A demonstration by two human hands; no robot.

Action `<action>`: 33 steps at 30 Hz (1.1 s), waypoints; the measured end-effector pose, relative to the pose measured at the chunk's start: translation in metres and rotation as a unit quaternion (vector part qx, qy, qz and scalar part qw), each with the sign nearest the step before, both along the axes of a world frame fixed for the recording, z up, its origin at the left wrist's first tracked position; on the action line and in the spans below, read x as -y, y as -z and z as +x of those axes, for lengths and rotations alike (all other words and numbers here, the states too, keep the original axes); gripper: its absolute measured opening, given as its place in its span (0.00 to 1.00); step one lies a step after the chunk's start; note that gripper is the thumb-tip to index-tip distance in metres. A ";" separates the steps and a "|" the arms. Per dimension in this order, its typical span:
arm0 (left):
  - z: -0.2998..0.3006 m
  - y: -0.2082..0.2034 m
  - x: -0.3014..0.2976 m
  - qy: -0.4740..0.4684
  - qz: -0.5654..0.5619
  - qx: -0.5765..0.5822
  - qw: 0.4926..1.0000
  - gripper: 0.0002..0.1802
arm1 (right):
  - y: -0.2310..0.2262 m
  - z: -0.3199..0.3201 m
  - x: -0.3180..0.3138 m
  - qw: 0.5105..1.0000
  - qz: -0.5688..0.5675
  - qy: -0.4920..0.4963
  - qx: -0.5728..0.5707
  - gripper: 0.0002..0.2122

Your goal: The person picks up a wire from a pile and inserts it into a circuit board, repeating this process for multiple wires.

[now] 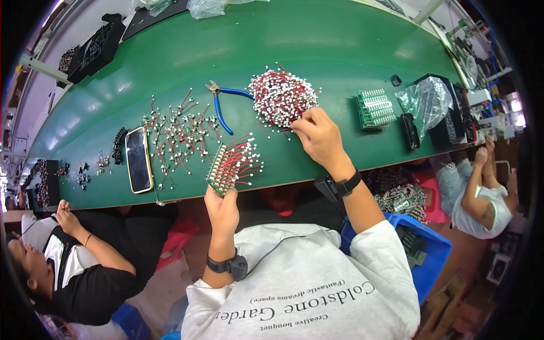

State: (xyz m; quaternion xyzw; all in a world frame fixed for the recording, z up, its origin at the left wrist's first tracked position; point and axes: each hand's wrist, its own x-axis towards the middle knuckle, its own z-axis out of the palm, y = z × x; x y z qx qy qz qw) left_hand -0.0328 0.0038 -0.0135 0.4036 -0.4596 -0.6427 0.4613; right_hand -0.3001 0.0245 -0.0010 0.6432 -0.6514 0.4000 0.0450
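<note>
**Circuit board in the left hand, right hand at the pile of wired connectors**

The green circuit board (226,168), bristling with red wires tipped in white connectors, sits just below the middle of the frame, over the near edge of the green desk (317,45). The left hand (222,211) comes up from below and has its grip closed on the board's lower corner, holding it tilted.

Above and to the right, at centre frame, lies a dense round pile of red-and-white wired connectors (280,97). The right hand (320,136) rests at the pile's lower right edge, fingers pinched together among the loose pieces; whether the grip has actually caught one cannot be told. Both wrists wear black bands.

Left of the pile lie blue-handled cutters (222,102), and further left a scatter of loose wired pieces (178,133) beside a phone (139,160) lying flat. To the right of the pile stands a stack of green boards (375,107), then a black tray with a clear plastic bag (426,99). A blue crate (428,252) sits at lower right below the desk. Other people sit at lower left and at the right edge.
</note>
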 end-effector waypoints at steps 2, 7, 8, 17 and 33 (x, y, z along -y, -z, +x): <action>-0.003 -0.006 -0.001 -0.003 0.009 -0.022 1.000 0.24 | 0.001 -0.003 0.006 0.999 -0.038 -0.012 -0.016 0.10; 0.001 -0.003 0.000 -0.001 0.011 -0.019 1.000 0.25 | -0.015 -0.003 0.009 0.989 -0.056 -0.051 0.130 0.09; 0.001 -0.002 -0.001 0.007 0.024 -0.024 0.999 0.26 | -0.017 -0.002 0.011 0.982 -0.060 -0.060 0.171 0.09; -0.008 -0.007 0.000 0.014 0.027 -0.053 0.998 0.27 | -0.019 0.007 0.025 0.922 -0.122 -0.114 0.350 0.08; -0.014 -0.012 0.006 -0.024 0.056 -0.110 0.992 0.26 | -0.024 0.051 0.011 0.888 0.076 -0.136 0.433 0.04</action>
